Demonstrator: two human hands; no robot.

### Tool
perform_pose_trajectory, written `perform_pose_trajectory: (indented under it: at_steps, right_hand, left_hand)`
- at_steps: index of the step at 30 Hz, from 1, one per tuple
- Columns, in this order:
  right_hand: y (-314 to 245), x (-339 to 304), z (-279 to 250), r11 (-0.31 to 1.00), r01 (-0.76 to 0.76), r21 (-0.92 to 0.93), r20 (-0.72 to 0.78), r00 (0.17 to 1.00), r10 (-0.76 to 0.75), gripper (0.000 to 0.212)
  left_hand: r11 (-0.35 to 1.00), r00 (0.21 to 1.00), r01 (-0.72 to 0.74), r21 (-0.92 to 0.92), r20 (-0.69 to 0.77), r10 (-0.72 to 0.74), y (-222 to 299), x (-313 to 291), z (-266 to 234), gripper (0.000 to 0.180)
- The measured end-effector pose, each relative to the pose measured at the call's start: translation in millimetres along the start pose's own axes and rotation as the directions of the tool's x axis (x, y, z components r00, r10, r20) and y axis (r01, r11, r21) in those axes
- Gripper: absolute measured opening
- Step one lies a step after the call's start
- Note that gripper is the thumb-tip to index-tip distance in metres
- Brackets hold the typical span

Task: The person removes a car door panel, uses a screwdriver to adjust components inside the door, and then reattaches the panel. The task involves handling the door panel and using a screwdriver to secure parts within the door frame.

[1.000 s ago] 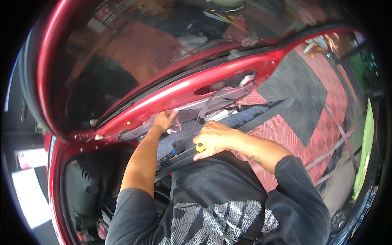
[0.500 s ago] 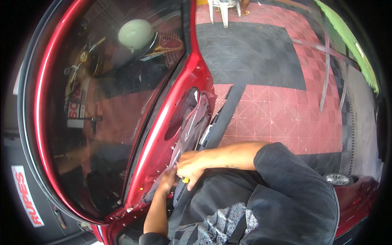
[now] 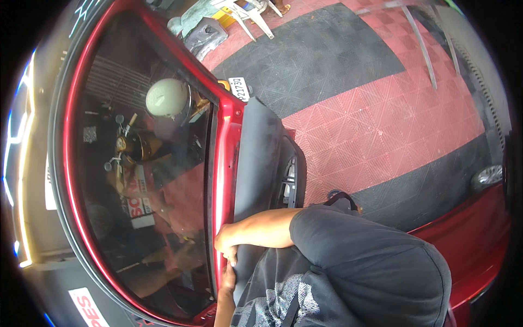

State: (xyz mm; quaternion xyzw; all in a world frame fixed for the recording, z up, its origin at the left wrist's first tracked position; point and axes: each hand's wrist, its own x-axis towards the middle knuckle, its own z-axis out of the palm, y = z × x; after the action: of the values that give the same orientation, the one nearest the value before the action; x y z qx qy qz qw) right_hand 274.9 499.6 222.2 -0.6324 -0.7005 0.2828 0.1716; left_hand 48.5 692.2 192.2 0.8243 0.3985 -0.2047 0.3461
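Note:
A black door trim panel [image 3: 259, 152] stands along the inner side of a red car door [image 3: 226, 131], below its dark window glass [image 3: 158, 218]. At the panel's upper edge, beside the glass, my right hand [image 3: 225, 240] is closed, with its fingers curled and thumb pointing down. I cannot make out what, if anything, is inside it. Just below, close against the right hand, my left hand [image 3: 229, 279] rests by the same edge. Its fingers are mostly hidden. The panel's outward side shows an opening with light-coloured parts [image 3: 290, 177].
Red and black floor tiles [image 3: 370, 131] spread to the right. A white plastic chair [image 3: 253, 16] and a grey cloth-like heap [image 3: 206, 35] are at the far side. Red car bodywork [image 3: 474, 240] with a wheel [image 3: 488, 177] stands at right. Through the glass, a white helmet [image 3: 168, 98] shows.
The panel, formerly lower and apart from the door, now covers the door's bare inner side. Both hands moved to the edge by the glass. The yellow piece at my right hand is out of sight.

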Motion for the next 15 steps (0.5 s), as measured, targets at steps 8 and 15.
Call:
perform_pose_trajectory:
  at_steps: [8, 15]
  right_hand:
    - [4.9, 0.9, 3.6, 0.998, -0.036, -0.046, -0.097, 0.995, 0.032, 0.063]
    - [14.9, 1.7, 9.6, 1.000, 0.014, -0.014, -0.194, 0.981, -0.017, 0.059]
  left_hand:
    - [0.995, 0.992, -0.088, 0.045, 0.091, 0.084, 55.2, -31.3, 8.5, 0.087]
    - [0.998, 0.995, -0.058, -0.040, 0.073, 0.061, 61.7, -36.8, 16.1, 0.082]
